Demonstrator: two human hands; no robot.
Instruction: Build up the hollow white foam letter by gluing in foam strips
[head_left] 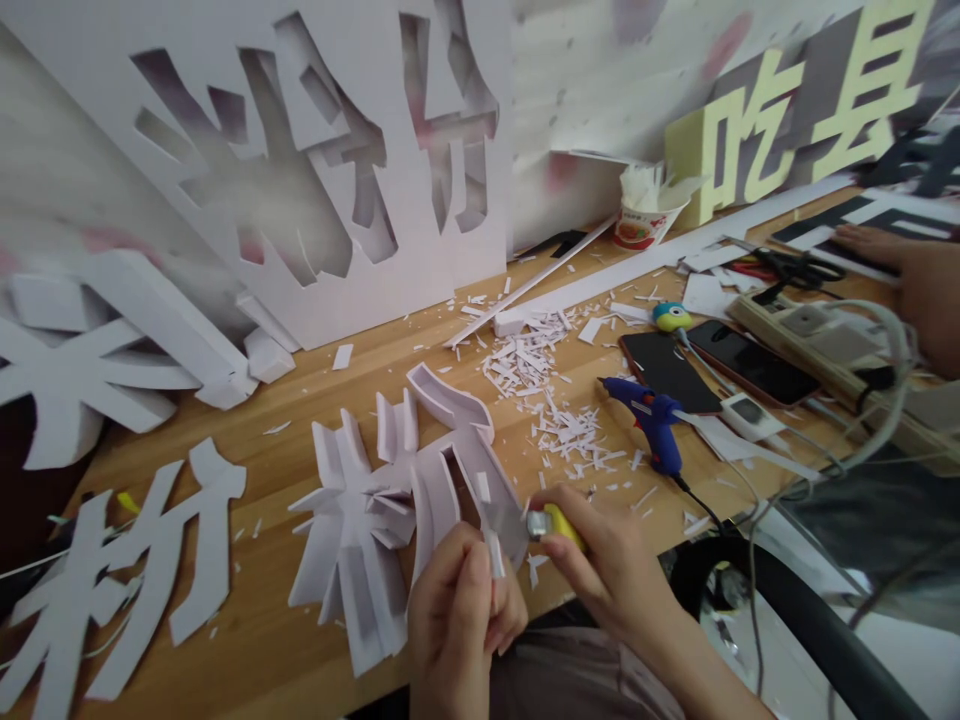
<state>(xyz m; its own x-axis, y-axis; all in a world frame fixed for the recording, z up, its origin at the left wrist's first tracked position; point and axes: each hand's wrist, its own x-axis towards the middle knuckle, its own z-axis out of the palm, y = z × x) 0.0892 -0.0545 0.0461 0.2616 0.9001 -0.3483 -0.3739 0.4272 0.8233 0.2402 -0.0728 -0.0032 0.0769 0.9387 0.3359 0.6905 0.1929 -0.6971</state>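
My left hand [463, 605] is closed, pinching a narrow white foam strip [495, 555] between thumb and fingers. My right hand [619, 560] grips a yellow utility knife [559, 523], its metal head turned toward the strip; the blade is blurred. Just beyond both hands, a white foam character with raised side walls [352, 520] lies on the wooden table [274, 500]. A flat white cut-out character [135, 580] sits at the table's left. White foam scraps [525, 355] are scattered behind my right hand.
A blue glue gun [649, 415] lies to the right, near two phones [667, 370] and a power strip [817, 340] with cables. A white board with cut-outs [480, 270] leans at the back beside a paper cup [645, 220]. Another person's hand [885, 250] rests far right.
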